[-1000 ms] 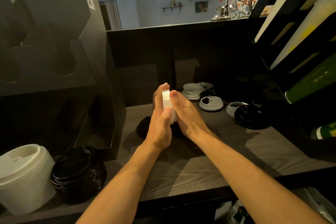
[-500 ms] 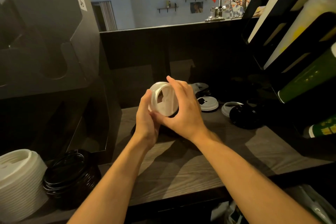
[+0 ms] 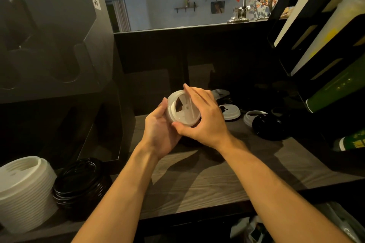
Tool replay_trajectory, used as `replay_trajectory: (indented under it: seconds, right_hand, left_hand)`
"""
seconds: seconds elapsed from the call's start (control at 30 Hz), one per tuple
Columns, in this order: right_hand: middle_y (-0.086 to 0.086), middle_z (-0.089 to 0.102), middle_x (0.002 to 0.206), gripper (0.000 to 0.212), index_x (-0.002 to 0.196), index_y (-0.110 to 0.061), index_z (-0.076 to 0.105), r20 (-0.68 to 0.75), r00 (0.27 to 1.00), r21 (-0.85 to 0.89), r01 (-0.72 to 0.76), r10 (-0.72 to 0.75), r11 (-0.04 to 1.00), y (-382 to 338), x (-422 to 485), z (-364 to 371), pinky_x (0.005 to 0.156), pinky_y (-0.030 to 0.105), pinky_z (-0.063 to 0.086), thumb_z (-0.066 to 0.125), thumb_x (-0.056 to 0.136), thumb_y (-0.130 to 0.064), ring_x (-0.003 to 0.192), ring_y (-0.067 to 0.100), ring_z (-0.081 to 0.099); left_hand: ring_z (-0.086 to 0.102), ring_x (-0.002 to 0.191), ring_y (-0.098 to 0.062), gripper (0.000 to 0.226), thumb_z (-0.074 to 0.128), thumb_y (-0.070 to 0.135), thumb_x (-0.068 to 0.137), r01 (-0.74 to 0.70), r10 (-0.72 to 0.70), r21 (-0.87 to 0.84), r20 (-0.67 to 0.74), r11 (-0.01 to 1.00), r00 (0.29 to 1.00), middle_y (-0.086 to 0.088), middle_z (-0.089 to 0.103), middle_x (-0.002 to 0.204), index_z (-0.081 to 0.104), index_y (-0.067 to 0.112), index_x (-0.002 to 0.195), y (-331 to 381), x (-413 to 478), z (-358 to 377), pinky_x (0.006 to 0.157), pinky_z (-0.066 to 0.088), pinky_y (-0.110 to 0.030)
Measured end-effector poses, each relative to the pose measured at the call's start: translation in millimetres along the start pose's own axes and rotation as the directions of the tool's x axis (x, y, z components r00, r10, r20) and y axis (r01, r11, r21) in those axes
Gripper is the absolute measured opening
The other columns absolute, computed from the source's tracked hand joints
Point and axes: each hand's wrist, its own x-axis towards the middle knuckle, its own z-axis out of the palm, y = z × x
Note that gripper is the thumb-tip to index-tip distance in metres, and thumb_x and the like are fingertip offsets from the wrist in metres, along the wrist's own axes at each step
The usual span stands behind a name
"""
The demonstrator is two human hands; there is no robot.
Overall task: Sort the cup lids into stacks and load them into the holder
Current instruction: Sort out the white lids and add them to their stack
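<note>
White lids, seemingly a short nested stack, are being gripped on edge by both hands, just right of the holder. The left hand is cupping them from below and the right hand is curling over the rim. Squaring the stack looks like the step in hand. Farther right of the holder, a loose white lid and a black lid are lying on the table. In front of the holder, a white stack and a black stack are standing. The next move is probably calling for a swing left toward the holder.

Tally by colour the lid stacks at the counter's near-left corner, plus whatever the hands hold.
White: 2, the corner white stack and the held white stack gripped by the left hand and right hand.
Black: 1, the black stack.
Total: 3.
</note>
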Motion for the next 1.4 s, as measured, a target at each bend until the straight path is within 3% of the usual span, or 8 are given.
replay_trajectory:
  seconds: [0.2, 0.33, 0.43, 0.53, 0.93, 1.03, 1.17, 1.4]
  right_hand:
    - [0.003, 0.050, 0.142, 0.093, 0.150, -0.010, 0.042, 0.002, 1.000, 0.028, 0.029, -0.029, 0.999, -1.4, -1.1, 1.5, 0.108, 0.010, 0.027, 0.081, 0.071, -0.042, 0.132, 0.010, 0.038]
    - [0.001, 0.049, 0.143, 0.092, 0.151, -0.011, 0.041, 0.016, 0.999, 0.037, 0.027, -0.028, 0.999, 0.3, -1.2, 3.2, 0.108, 0.012, 0.028, 0.079, 0.073, -0.043, 0.132, 0.012, 0.039]
    - [-0.002, 0.031, 0.152, 0.093, 0.158, -0.020, 0.024, 0.123, 0.992, 0.007, -0.010, 0.009, 1.000, -0.6, -3.5, 6.8, 0.110, 0.015, 0.019, 0.063, 0.081, -0.055, 0.139, 0.013, 0.028]
    - [-0.016, 0.013, 0.154, 0.092, 0.159, -0.031, 0.008, 0.259, 0.963, 0.010, -0.084, 0.079, 0.996, 2.0, -7.4, 9.7, 0.113, 0.029, 0.017, 0.058, 0.086, -0.057, 0.143, 0.010, 0.015]
    - [-0.016, 0.039, 0.131, 0.075, 0.149, -0.021, 0.036, -0.014, 0.989, 0.250, -0.137, 0.145, 0.959, -3.5, -3.0, 14.9, 0.102, 0.044, 0.045, 0.051, 0.087, -0.059, 0.123, 0.012, 0.045]
    - [-0.008, 0.043, 0.130, 0.073, 0.146, -0.019, 0.040, -0.062, 0.986, 0.278, -0.133, 0.156, 0.951, -3.5, -3.2, 13.6, 0.097, 0.041, 0.048, 0.053, 0.085, -0.057, 0.118, 0.014, 0.048]
    - [0.003, 0.046, 0.136, 0.080, 0.144, -0.013, 0.045, -0.036, 0.999, 0.040, 0.018, -0.017, 0.999, -3.8, -2.2, 12.6, 0.102, 0.025, 0.037, 0.059, 0.078, -0.056, 0.123, 0.013, 0.043]
    - [-0.004, 0.041, 0.141, 0.081, 0.144, -0.019, 0.042, 0.110, 0.993, 0.022, 0.041, -0.043, 0.999, -3.8, -2.6, 11.3, 0.104, 0.023, 0.029, 0.061, 0.075, -0.056, 0.127, 0.003, 0.030]
  left_hand:
    - [0.073, 0.104, -0.023, 0.053, 0.035, 0.051, 0.104, 0.035, -0.035, -0.011, 0.000, 0.999, 0.999, -0.011, 0.074, 0.121, 0.071, 0.018, 0.125, 3.6, 3.3, -3.1, 0.089, 0.056, -0.037]
    - [0.068, 0.110, -0.026, 0.053, 0.036, 0.051, 0.104, 0.053, -0.053, -0.009, 0.004, 0.999, 0.999, -0.011, 0.074, 0.119, 0.070, 0.018, 0.126, 4.2, 4.7, -4.4, 0.093, 0.053, -0.039]
    - [0.071, 0.109, -0.024, 0.056, 0.032, 0.052, 0.105, 0.059, -0.059, 0.003, 0.034, 0.998, 0.998, -0.012, 0.073, 0.123, 0.067, 0.017, 0.129, 4.0, 2.8, -6.0, 0.088, 0.057, -0.035]
    - [0.074, 0.100, -0.023, 0.055, 0.032, 0.050, 0.106, 0.055, -0.055, 0.004, 0.069, 0.998, 0.996, -0.012, 0.075, 0.114, 0.067, 0.014, 0.126, 1.1, -0.2, -3.4, 0.080, 0.060, -0.032]
    - [0.066, 0.122, -0.026, 0.069, 0.016, 0.061, 0.106, -0.118, 0.101, 0.158, 0.108, 0.980, 0.989, -0.014, 0.069, 0.129, 0.059, 0.017, 0.138, -5.2, 5.9, 5.2, 0.096, 0.055, -0.036]
    - [0.067, 0.120, -0.026, 0.070, 0.016, 0.061, 0.105, -0.138, 0.122, 0.175, 0.100, 0.975, 0.988, -0.014, 0.069, 0.128, 0.058, 0.018, 0.140, -5.9, 7.3, 6.1, 0.092, 0.057, -0.034]
    - [0.072, 0.110, -0.026, 0.072, 0.021, 0.065, 0.103, -0.114, 0.112, 0.175, 0.020, 0.978, 0.994, -0.014, 0.074, 0.117, 0.065, 0.015, 0.130, -6.4, 8.9, 6.4, 0.087, 0.059, -0.034]
    - [0.072, 0.110, -0.024, 0.078, 0.014, 0.068, 0.102, -0.067, 0.069, 0.142, -0.005, 0.988, 0.998, -0.013, 0.076, 0.115, 0.067, 0.015, 0.124, -7.2, 9.3, 1.1, 0.092, 0.057, -0.036]
